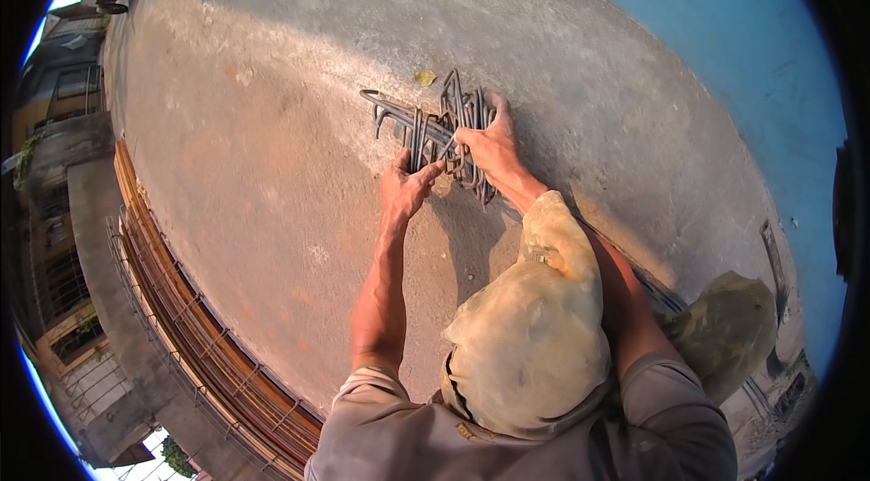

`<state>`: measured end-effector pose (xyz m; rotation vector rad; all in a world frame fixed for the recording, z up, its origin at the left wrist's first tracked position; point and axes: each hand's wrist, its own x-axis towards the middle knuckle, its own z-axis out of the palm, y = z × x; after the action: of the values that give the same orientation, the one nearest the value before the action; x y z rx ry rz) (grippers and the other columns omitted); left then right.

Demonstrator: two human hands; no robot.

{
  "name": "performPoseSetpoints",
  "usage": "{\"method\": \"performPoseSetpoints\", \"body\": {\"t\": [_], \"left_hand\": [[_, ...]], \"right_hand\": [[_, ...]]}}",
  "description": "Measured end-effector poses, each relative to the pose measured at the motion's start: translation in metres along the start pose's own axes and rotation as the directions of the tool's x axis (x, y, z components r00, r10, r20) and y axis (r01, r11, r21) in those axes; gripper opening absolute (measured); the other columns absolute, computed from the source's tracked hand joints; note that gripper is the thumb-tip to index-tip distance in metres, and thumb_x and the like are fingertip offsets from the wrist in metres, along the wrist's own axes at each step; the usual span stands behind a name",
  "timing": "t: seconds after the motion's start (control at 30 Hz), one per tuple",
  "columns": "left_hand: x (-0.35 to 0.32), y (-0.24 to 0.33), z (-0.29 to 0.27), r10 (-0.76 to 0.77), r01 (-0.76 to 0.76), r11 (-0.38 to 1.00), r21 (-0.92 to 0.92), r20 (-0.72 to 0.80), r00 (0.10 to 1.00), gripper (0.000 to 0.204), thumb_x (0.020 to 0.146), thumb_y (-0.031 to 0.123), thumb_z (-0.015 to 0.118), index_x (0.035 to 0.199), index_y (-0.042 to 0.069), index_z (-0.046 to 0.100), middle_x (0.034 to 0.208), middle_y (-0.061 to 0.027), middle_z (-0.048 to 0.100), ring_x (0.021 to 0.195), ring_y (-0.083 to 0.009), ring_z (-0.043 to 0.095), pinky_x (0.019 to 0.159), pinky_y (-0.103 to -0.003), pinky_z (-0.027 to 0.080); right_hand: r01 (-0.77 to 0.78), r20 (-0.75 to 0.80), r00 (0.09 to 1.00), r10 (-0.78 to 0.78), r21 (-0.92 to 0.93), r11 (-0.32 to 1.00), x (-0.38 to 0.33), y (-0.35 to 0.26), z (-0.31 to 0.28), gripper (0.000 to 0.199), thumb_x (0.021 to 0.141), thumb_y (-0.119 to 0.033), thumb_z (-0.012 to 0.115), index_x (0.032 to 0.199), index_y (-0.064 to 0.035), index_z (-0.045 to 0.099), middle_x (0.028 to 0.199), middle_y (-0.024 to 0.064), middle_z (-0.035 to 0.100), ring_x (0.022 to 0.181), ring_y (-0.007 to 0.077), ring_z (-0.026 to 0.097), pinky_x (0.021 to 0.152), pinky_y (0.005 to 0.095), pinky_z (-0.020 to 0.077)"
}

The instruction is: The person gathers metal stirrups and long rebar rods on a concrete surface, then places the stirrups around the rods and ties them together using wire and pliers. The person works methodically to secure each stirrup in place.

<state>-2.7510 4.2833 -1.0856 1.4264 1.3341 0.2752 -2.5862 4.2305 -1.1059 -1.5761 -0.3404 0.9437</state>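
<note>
A bundle of bent steel stirrups (467, 119), grey rebar rings packed close together, rests on the concrete ground ahead of me. My left hand (408, 188) pinches the near left end of the bundle between thumb and fingers. Across its right side lies my right hand (492, 144), with fingers wrapped round the rings and thumb pointing left. Some stirrups (391, 107) stick out to the left, lying crosswise to the others. The fingertips of my right hand are partly hidden behind the steel.
A dry yellow leaf (425, 78) lies just beyond the bundle. Long rusty steel bars (208, 336) run along the left side. More thin rods (652, 282) lie beside my right arm. A blue surface (707, 37) borders the concrete at the far right. A tan cloth (535, 345) covers the lower middle.
</note>
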Motion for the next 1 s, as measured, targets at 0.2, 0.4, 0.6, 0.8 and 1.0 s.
{"method": "performPoseSetpoints", "body": {"t": [0.2,0.4,0.6,0.8,1.0], "left_hand": [[0.018,-0.028,-0.046,0.113,-0.087,0.956,-0.280,0.081,0.990,0.022,0.080,0.021,0.078,0.081,0.010,0.058,0.060,0.0036,0.052,0.049,-0.0035,0.043,0.042,-0.024,0.033],[0.023,0.013,0.003,0.088,-0.052,0.936,-0.348,0.090,0.992,0.021,0.081,0.017,0.076,0.081,0.008,0.058,0.067,0.0016,0.055,0.053,-0.0074,0.045,0.047,-0.026,0.036],[0.017,0.032,0.038,-0.085,0.107,0.946,-0.305,0.082,0.993,0.023,0.081,0.011,0.070,0.089,0.005,0.050,0.067,-0.0017,0.053,0.049,-0.0087,0.045,0.045,-0.024,0.036],[0.010,0.075,0.054,0.094,-0.087,0.972,-0.216,0.018,0.995,0.030,0.076,0.010,0.074,0.078,0.011,0.044,0.057,0.0038,0.041,0.045,-0.0046,0.035,0.040,-0.020,0.024],[0.015,0.137,0.066,0.311,-0.276,0.925,-0.260,0.102,0.945,0.028,0.092,0.024,0.066,0.077,0.014,0.044,0.060,0.0040,0.042,0.044,-0.0039,0.036,0.037,-0.020,0.024]], "right_hand": [[-0.225,0.070,0.974,0.214,0.342,0.913,-0.005,-0.003,-0.006,0.066,0.068,0.008,0.062,0.126,0.0022,0.032,0.080,0.0086,0.058,0.056,0.0160,0.057,0.046,0.0287,0.0510],[-0.305,0.157,0.949,0.274,0.227,0.925,-0.004,-0.009,-0.025,0.088,0.072,-0.001,0.063,0.144,0.0040,0.013,0.091,0.0159,0.061,0.073,0.0223,0.065,0.087,0.0384,0.0492],[-0.128,0.095,0.988,0.121,0.072,0.989,-0.010,0.002,-0.027,0.072,0.070,-0.012,0.066,0.135,-0.0001,0.038,0.122,0.0265,0.048,0.114,0.0332,0.050,0.096,0.0416,0.0405],[-0.264,0.022,0.965,0.263,0.055,0.963,-0.042,0.000,-0.129,0.070,0.070,-0.009,0.063,0.134,0.0029,0.036,0.070,0.0112,0.059,0.066,0.0234,0.060,0.063,0.0375,0.0499],[-0.431,-0.106,0.899,0.426,-0.028,0.902,-0.130,-0.062,-0.342,0.091,0.067,-0.002,0.061,0.147,0.0037,0.018,0.102,0.0218,0.057,0.069,0.0198,0.058,0.053,0.0333,0.0468]]}}
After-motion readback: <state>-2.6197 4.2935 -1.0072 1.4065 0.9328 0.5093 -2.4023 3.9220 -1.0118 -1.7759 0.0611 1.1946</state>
